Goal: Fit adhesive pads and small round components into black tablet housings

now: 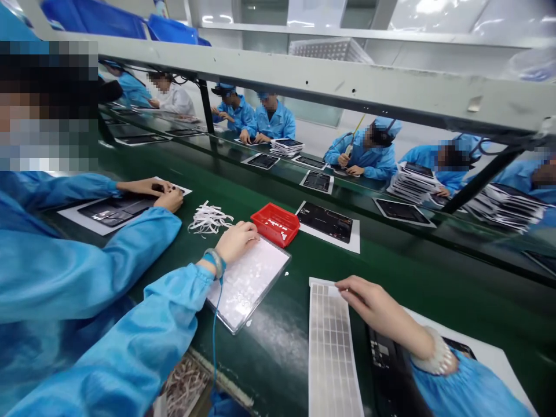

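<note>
Presently, the corner of a gridded label sheet (332, 353) is pinched between the fingers of the right hand (377, 301), its grip closed on that edge, just beside a black panel (386, 370). The left hand (237, 240), with a blue wrist strap (215, 262) around its wrist, is laid on a clear tray (264, 296) of small white pieces (247, 284); its grip is curled, but whether anything is held cannot be told. A red bin (275, 225) and a bundle of white strips (209, 219) are placed just beyond on the green bench (278, 370).
</note>
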### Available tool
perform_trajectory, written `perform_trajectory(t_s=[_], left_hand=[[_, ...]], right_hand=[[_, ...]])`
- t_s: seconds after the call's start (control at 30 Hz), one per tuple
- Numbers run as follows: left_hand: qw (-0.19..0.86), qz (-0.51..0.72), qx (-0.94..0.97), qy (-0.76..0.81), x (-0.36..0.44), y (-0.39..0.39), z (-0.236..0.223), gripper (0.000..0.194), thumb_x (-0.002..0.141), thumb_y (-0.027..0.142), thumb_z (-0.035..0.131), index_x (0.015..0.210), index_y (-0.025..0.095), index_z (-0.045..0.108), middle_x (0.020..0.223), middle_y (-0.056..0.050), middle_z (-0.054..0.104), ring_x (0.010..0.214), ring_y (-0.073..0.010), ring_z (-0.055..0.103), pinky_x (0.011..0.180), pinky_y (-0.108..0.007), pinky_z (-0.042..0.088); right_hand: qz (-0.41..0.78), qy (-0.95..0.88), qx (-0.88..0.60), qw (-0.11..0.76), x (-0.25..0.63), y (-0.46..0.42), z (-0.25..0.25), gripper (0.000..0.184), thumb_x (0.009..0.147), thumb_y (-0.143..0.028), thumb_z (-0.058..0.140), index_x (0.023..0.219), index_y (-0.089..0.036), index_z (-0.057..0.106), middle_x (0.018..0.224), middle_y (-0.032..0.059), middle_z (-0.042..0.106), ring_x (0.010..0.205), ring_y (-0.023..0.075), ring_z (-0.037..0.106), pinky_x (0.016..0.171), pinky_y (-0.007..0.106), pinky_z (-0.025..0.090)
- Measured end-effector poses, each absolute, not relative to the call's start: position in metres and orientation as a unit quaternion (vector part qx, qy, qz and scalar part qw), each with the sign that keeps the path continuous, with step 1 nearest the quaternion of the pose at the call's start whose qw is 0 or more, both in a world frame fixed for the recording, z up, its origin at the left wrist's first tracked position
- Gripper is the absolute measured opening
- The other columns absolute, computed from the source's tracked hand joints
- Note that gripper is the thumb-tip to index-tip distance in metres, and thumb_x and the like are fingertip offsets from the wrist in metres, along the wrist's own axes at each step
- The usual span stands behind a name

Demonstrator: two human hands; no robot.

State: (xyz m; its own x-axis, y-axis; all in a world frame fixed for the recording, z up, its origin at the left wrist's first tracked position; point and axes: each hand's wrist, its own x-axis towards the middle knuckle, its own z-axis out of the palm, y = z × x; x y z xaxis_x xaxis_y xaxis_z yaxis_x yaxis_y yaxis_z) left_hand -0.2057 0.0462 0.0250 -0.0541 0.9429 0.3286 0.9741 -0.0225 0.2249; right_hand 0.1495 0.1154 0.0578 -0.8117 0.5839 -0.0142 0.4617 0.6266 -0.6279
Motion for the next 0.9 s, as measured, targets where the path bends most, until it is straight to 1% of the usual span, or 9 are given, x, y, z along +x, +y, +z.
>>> perform_trajectory(t_s=[0.1,0.17,0.23,0.3,0.47,0.6,0.67,0.77,0.9], left_hand=[[0.077,-0.297,-0.689,-0.657,-0.155,0.021,0.035,0.016,0.092,0.025,0.051,0.09,0.02,0.067,0.098,-0.006,0.056,0.096,-0.0189,0.052,0.087,-0.034,0.044],[0.095,-0.4,-0.711,-0.571,-0.116,0.0,0.039,0.015,0.091,0.024,0.053,0.087,0.021,0.067,0.094,-0.005,0.055,0.094,-0.0181,0.051,0.082,-0.032,0.045],[0.137,-0.462,-0.724,-0.493,-0.083,-0.021,0.04,0.016,0.092,0.018,0.052,0.087,0.022,0.067,0.091,-0.004,0.055,0.09,-0.0172,0.05,0.077,-0.031,0.045],[0.189,-0.48,-0.724,-0.458,-0.063,-0.036,0.037,0.017,0.091,0.013,0.052,0.092,0.021,0.067,0.086,-0.003,0.055,0.084,-0.0162,0.049,0.074,-0.03,0.044],[0.235,-0.493,-0.699,-0.461,-0.053,-0.051,0.021,0.021,0.089,0.007,0.052,0.094,0.021,0.066,0.085,-0.002,0.056,0.082,-0.0156,0.05,0.073,-0.03,0.046],[0.239,-0.473,-0.697,-0.482,-0.055,-0.053,0.014,0.017,0.089,0.012,0.056,0.1,0.021,0.065,0.09,-0.004,0.061,0.088,-0.0176,0.054,0.078,-0.032,0.048],[0.203,-0.465,-0.696,-0.508,-0.055,-0.052,0.013,0.017,0.09,0.016,0.055,0.104,0.02,0.063,0.094,-0.005,0.063,0.093,-0.0186,0.056,0.083,-0.033,0.049],[0.118,-0.463,-0.679,-0.558,-0.059,-0.048,0.011,0.02,0.093,0.017,0.046,0.108,0.019,0.059,0.098,-0.006,0.065,0.093,-0.0163,0.061,0.083,-0.029,0.052],[-0.023,-0.487,-0.631,-0.604,-0.069,-0.043,0.009,0.018,0.094,0.018,0.042,0.099,0.021,0.059,0.094,-0.003,0.065,0.086,-0.013,0.064,0.078,-0.024,0.053]], right_hand=[[0.556,-0.764,-0.314,0.093,0.114,0.087,0.05,0.043,0.088,-0.054,0.048,0.091,-0.016,0.067,0.084,0.0071,0.066,0.068,0.014,0.058,0.061,0.027,0.046],[0.724,-0.614,-0.302,0.084,0.092,0.065,0.042,0.05,0.079,-0.061,0.056,0.09,-0.014,0.068,0.083,0.0069,0.066,0.067,0.0124,0.058,0.053,0.023,0.043],[0.83,-0.475,-0.278,0.088,0.077,0.047,0.037,0.046,0.069,-0.058,0.07,0.085,-0.014,0.067,0.076,0.0037,0.063,0.066,0.0117,0.058,0.051,0.021,0.043],[0.877,-0.391,-0.26,0.104,0.071,0.035,0.037,0.04,0.065,-0.049,0.077,0.078,-0.013,0.066,0.068,0.0002,0.059,0.061,0.0096,0.056,0.051,0.02,0.044],[0.889,-0.364,-0.252,0.114,0.075,0.026,0.044,0.033,0.07,-0.042,0.077,0.071,-0.012,0.063,0.059,-0.0031,0.055,0.051,0.0052,0.05,0.049,0.017,0.041],[0.849,-0.406,-0.298,0.159,0.073,0.033,0.04,0.04,0.065,-0.048,0.079,0.074,-0.013,0.061,0.056,-0.0051,0.053,0.047,0.004,0.047,0.044,0.016,0.038],[0.807,-0.45,-0.333,0.187,0.069,0.039,0.035,0.045,0.063,-0.053,0.078,0.076,-0.014,0.06,0.052,-0.0068,0.05,0.042,0.0036,0.042,0.039,0.016,0.034],[0.754,-0.526,-0.346,0.188,0.062,0.047,0.027,0.046,0.064,-0.056,0.074,0.077,-0.014,0.059,0.053,-0.0067,0.048,0.042,0.0039,0.039,0.036,0.016,0.033],[0.691,-0.646,-0.285,0.158,0.053,0.049,0.018,0.042,0.078,-0.052,0.06,0.099,-0.016,0.056,0.063,-0.0061,0.049,0.045,0.0059,0.044,0.039,0.019,0.04]])
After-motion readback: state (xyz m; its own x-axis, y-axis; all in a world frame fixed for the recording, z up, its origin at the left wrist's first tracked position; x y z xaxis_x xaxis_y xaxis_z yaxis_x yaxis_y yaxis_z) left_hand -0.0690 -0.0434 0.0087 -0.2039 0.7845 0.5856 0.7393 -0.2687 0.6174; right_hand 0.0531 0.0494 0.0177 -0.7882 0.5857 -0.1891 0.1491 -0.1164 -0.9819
